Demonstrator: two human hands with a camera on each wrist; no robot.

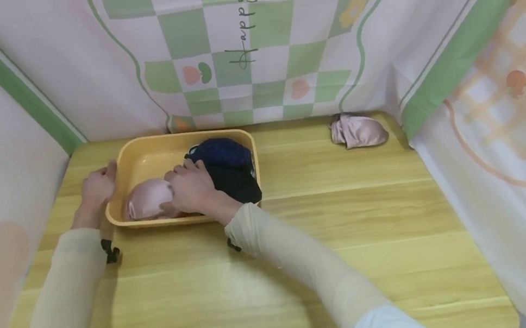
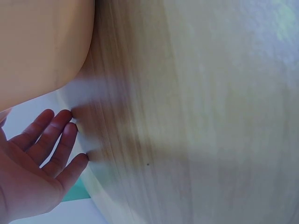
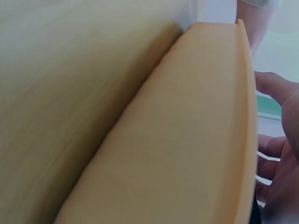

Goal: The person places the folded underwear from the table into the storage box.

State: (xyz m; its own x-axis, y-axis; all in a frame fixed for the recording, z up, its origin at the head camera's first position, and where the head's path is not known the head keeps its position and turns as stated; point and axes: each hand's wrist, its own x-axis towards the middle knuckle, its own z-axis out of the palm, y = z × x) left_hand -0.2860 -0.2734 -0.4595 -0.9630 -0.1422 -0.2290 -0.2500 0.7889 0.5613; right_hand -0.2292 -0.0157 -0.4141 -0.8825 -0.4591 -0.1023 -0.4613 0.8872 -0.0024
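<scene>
A yellow plastic tray (image 1: pixel 186 219) sits on the wooden table by the back wall. My left hand (image 1: pixel 98 187) touches its left rim; in the left wrist view my left hand's fingers are extended and spread, tips near the table edge. Inside the tray, my right hand (image 1: pixel 193 188) holds the right end of a folded pink satin cloth (image 1: pixel 148 200), thumb and index finger on either side. To the right lie a folded dark blue cloth (image 1: pixel 222 151) and a black cloth (image 1: pixel 238 183). In the right wrist view the tray's wall hides the right fingertips.
Another folded pink satin cloth (image 1: pixel 359 130) lies at the back right of the wooden table (image 1: pixel 339 220). Printed curtains (image 1: pixel 271 31) hang behind the table and along both sides. Black wrist camera mounts (image 1: pixel 110 251) show under the sleeves.
</scene>
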